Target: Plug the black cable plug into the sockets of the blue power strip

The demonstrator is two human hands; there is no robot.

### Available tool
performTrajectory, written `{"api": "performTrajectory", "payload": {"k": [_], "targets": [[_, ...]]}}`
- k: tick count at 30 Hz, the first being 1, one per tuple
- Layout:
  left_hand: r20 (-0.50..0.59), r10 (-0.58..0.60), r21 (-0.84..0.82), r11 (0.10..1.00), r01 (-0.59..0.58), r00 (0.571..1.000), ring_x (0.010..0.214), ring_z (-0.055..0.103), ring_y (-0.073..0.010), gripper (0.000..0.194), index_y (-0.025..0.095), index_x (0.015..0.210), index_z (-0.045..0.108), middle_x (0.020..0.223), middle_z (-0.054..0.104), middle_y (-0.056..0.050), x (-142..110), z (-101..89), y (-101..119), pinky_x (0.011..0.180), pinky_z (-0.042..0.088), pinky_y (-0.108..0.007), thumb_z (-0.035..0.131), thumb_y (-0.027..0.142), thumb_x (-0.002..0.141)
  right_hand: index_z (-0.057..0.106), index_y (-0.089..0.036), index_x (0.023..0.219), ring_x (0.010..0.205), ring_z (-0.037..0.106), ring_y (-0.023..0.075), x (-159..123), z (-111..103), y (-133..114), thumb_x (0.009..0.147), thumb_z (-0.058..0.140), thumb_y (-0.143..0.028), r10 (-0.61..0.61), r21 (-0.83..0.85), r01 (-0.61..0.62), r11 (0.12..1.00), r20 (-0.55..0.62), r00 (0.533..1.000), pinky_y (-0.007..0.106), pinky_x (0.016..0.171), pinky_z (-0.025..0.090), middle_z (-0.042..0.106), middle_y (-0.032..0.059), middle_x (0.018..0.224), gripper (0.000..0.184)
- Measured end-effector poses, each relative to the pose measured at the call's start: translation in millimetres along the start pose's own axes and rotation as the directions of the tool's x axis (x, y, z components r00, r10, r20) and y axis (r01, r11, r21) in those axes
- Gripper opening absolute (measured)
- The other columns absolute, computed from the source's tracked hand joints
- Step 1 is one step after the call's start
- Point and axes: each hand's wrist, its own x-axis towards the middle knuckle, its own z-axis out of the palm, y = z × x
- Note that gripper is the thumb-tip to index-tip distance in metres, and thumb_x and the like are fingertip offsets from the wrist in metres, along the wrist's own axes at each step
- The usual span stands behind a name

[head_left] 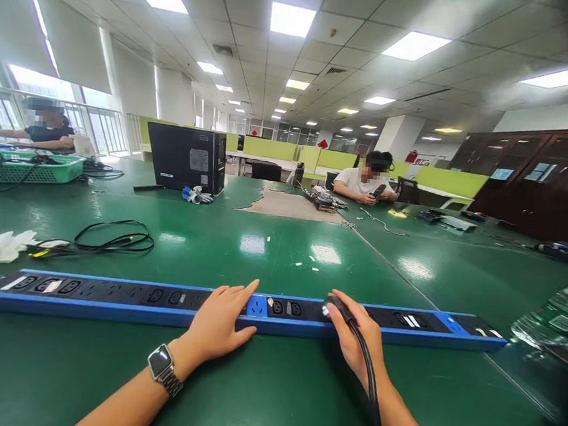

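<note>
Head: plug (326, 309) in right hand (361, 334)

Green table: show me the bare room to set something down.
Bare: the green table nearer than the power strip, between the wristwatch and the black cable in the right hand; also beyond the strip, between the coiled cable and the small white scraps. Crowded: around the green basket, far left, and the strip around the left hand.

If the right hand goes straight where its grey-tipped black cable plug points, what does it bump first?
Probably the long, blue-edged black power strip: the right hand aims the grey-tipped black plug left and seemingly down at it. Depth is unclear, so the plug may already touch.
</note>
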Motion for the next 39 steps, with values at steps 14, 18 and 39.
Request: {"api": "performTrajectory", "payload": {"k": [14,18,39], "targets": [[-0.030,0.004,0.012,1.000,-0.004,1.000,0.121,0.053,-0.0278,0.072,0.020,0.146,0.030,0.133,0.058,-0.010,-1.2,3.3,-0.5,0.107,0.036,-0.049,0.061,0.030,0.081,0.064,-0.023,0.109,0.092,0.062,0.0218,-2.0,10.3,-13.1,0.092,0.047,-0.041,-0.219,-0.246,0.256,0.935,0.167,0.961,0.038,0.084,0.048,0.071,0.0061,0.099,0.030],[-0.079,-0.014,-0.047,0.999,0.010,0.997,0.120,0.054,-0.0275,0.065,0.021,0.141,0.039,0.131,0.059,-0.011,1.3,0.9,6.2,0.105,0.038,-0.048,0.062,0.029,0.081,0.063,-0.024,0.109,0.091,0.061,0.0212,-5.9,11.5,-16.3,0.093,0.046,-0.036,-0.279,-0.344,0.353,0.870,0.246,0.928,0.042,0.090,0.043,0.071,0.0047,0.100,0.026],[-0.410,-0.074,-0.277,0.960,-0.047,0.909,0.107,0.062,-0.0215,0.035,0.022,0.124,0.056,0.116,0.068,-0.007,56.5,9.6,46.1,0.096,0.049,-0.036,0.047,0.020,0.091,0.043,-0.018,0.139,0.138,0.031,0.0361,-25.9,12.5,17.9,0.074,0.066,-0.050,-0.114,-0.571,0.243,0.784,0.253,0.961,0.054,0.111,0.026,0.041,0.0131,0.148,0.076]]}}
